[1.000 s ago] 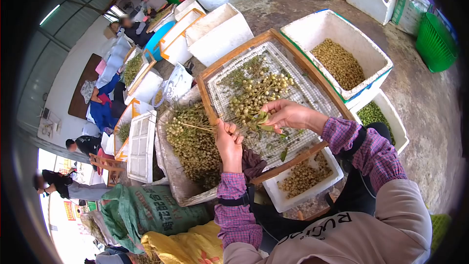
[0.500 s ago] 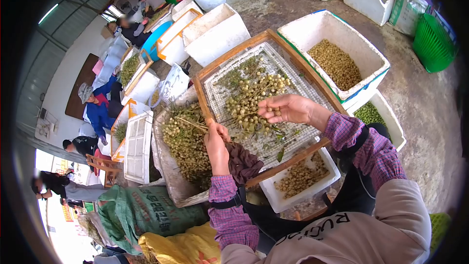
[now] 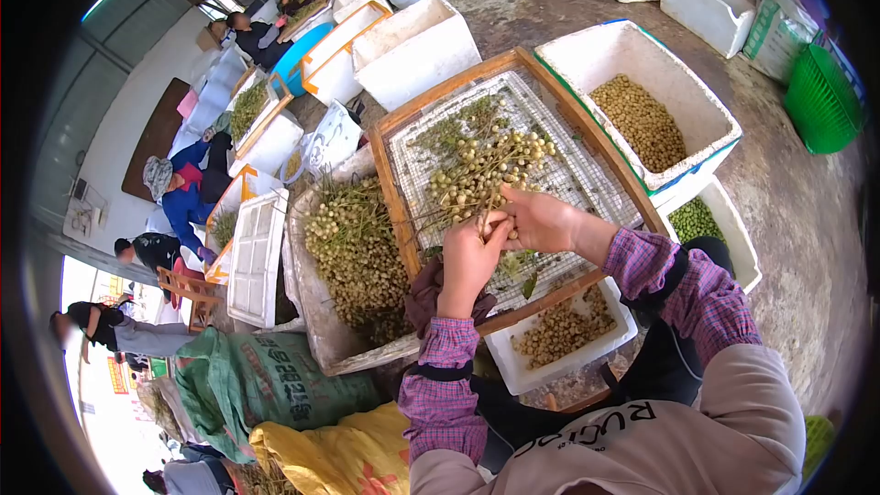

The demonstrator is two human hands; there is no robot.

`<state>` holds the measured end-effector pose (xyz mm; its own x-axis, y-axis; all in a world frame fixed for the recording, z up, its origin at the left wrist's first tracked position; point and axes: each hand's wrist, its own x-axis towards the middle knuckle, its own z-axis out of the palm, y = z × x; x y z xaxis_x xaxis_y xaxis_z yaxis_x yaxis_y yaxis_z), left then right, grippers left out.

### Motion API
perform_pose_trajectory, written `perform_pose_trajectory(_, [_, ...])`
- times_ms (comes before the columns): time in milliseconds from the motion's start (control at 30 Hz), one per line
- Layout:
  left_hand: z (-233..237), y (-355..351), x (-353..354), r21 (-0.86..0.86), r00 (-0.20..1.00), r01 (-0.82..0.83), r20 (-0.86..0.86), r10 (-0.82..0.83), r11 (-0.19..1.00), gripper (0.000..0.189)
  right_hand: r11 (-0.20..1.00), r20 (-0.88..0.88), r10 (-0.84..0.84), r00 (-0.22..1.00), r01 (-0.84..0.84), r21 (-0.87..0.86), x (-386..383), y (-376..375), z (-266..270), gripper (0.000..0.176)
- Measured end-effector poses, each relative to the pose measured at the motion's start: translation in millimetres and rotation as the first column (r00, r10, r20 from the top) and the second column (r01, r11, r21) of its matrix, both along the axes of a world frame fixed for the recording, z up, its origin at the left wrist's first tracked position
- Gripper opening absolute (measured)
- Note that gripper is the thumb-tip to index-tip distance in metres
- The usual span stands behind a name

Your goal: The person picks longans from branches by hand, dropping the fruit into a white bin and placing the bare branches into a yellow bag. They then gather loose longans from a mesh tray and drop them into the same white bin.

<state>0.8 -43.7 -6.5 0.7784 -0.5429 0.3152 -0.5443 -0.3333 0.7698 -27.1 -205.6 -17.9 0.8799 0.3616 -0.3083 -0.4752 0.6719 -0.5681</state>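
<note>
The head camera looks down at two hands that meet over a wooden tray [image 3: 389,185] with a wire net floor. The left hand [image 3: 469,261] comes up from below. Its fingers are closed on the stems of a bunch of fruit [image 3: 477,172]. The right hand [image 3: 543,220] comes in from the side and pinches the same stems, right next to the left fingertips. The two hands touch each other there.

The bunch lies on the net, on the far side of the hands. Its long way runs from the fingers out toward the far edge of the tray. The stems are close and the round fruit is farther off. Both hands are at its near end, so neither one is nearer.

Left of the tray is a bin [image 3: 344,357] full of more bunches. To the right, a big white box [image 3: 587,57] holds loose fruit. A small box [image 3: 513,367] of loose fruit sits under the tray's near edge. Another person [image 3: 183,194] in blue sits far off on the left.
</note>
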Motion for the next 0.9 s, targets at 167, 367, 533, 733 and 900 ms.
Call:
perform_pose_trajectory(167, [-22,7,13,0.210,0.994,-0.046,0.109,0.023,0.977,0.013,0.996,-0.024,0.051,0.998,-0.053,-0.068,-3,8,-8,0.030])
perform_pose_trajectory(367, [-7,10,1,0.154,0.979,0.098,-0.191,-0.067,0.983,0.013,0.996,-0.101,0.081,0.992,-0.078,0.034,-1,7,-32,0.030])
perform_pose_trajectory(533, [-25,14,11,0.320,0.991,0.075,-0.132,-0.034,0.944,0.013,0.994,-0.107,0.100,0.989,-0.104,-0.027,-4,10,-25,0.025])
perform_pose_trajectory(733, [-27,13,9,0.210,0.994,0.009,-0.105,0.013,0.978,0.015,0.982,-0.066,0.124,0.990,-0.132,-0.135,-4,7,-34,0.021])
perform_pose_trajectory(900, [-24,28,23,0.090,0.897,0.087,-0.440,-0.039,0.992,0.013,0.995,-0.132,0.098,0.986,-0.097,0.017,3,-10,-38,0.018])
